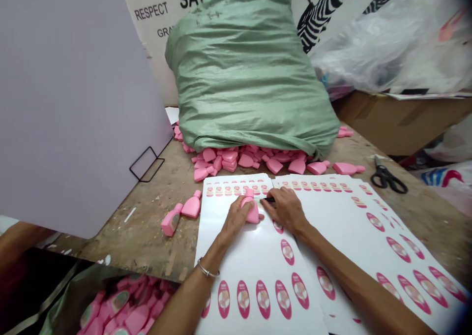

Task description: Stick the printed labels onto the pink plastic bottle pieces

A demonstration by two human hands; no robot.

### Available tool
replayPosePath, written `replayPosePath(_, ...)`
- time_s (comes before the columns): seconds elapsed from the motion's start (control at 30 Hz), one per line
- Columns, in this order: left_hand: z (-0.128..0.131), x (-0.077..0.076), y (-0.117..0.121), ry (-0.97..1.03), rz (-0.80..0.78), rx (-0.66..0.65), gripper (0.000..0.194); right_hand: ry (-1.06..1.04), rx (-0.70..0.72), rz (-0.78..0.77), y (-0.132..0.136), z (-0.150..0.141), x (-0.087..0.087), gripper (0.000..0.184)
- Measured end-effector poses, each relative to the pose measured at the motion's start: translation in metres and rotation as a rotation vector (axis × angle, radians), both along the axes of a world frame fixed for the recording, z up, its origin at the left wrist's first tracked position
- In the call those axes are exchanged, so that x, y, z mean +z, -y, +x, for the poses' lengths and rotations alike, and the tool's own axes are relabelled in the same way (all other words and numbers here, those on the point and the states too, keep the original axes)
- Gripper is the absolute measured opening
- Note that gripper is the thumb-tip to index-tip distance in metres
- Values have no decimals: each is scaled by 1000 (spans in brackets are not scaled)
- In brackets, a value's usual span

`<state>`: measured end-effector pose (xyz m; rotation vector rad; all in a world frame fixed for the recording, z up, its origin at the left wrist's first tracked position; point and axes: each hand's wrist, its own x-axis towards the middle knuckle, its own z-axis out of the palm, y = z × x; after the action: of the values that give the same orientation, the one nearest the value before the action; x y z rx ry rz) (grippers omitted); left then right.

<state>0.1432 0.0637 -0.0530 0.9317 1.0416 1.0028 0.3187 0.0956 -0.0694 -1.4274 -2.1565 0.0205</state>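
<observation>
Head camera view: nearest, at lower left, an open sack (70,298) holds many pink bottles (136,320), several bearing an oval label on the face, and beside it on the tabletop (155,246) a printed sheet (236,254) has a row of pink ovals (261,299) across its near part. Above that row most of the sheet is blank, with a few ovals down its right side and small labels along its far end, so its stock looks partly used. The stacked sheets (326,217) to its right show ovals and wide bare areas too. Over the first sheet, the left hand (234,219) has its grip closed round a pink bottle (252,213), whose visible face looks plain; the right hand (287,208) pinches a dark slim tool (270,199) just beside it. Left of the sheet lie a labelled bottle (170,222) and a plain-looking one (191,206). Farther off, scissors (387,178) rest at right, and a long heap of bottles (229,161), apparently unlabelled, spreads beneath a big green sack (250,79), so much seems left.
</observation>
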Motion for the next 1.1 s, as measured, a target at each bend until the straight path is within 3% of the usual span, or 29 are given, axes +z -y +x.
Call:
replayPosePath(0.23, -1, -7, -2, 52, -6, -6, 31, 17, -29, -9, -6, 8, 4, 20)
replayPosePath(0.57, -1, -6, -4, 97, -27, -8, 35, 4, 104, -92, -16, 9, 0, 13)
replayPosePath(0.9, -2, 4, -1, 102, -53, -13, 36, -85, 117, -139, -21, 3, 1, 14)
replayPosePath(1.1, -1, 2, -2, 114, -65, -6, 36, -149, 101, -171, -27, 2, 0, 20)
